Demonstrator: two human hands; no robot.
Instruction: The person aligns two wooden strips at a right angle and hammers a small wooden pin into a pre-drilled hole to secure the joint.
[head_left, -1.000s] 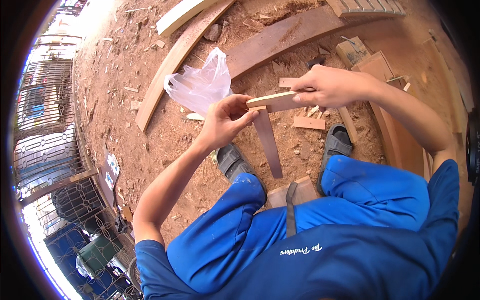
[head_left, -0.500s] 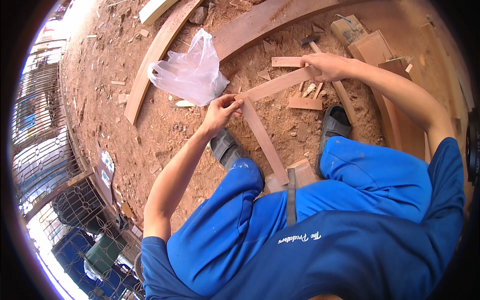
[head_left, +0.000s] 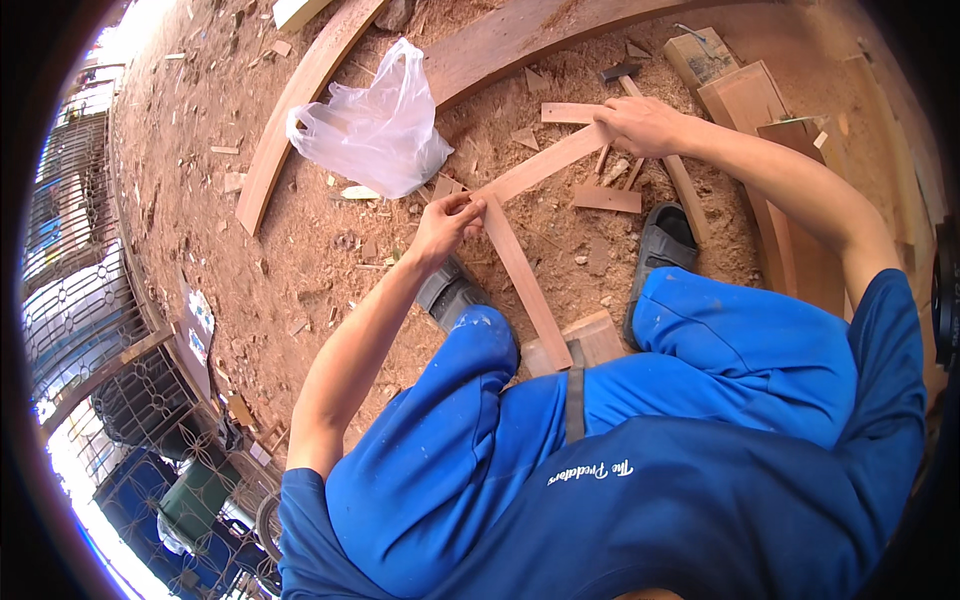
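My left hand (head_left: 447, 228) pinches the corner where two flat wooden strips meet at an angle. One wooden strip (head_left: 548, 165) runs up and right to my right hand (head_left: 640, 127), whose fingers are closed around its far end. Toward my lap slants the other wooden strip (head_left: 527, 285), its lower end over a wooden block (head_left: 595, 340) between my legs. A short strip with a hole (head_left: 568, 113) reaches out beside my right fingers; I cannot tell whether it is joined to the held pieces. Just beyond my left hand lies a crumpled white plastic bag (head_left: 385, 135).
A hammer (head_left: 686, 200) lies right of the strips, near a small drilled wooden piece (head_left: 607, 198). Long curved boards (head_left: 300, 110) cross the sawdust-covered ground at the back. Wooden blocks (head_left: 745, 95) and boards are stacked at the right. A metal grille (head_left: 80, 270) stands at the left.
The view has shifted slightly, so the ground things sit a little higher and further left. Both hands keep their holds on the strips, with the angle between them about the same.
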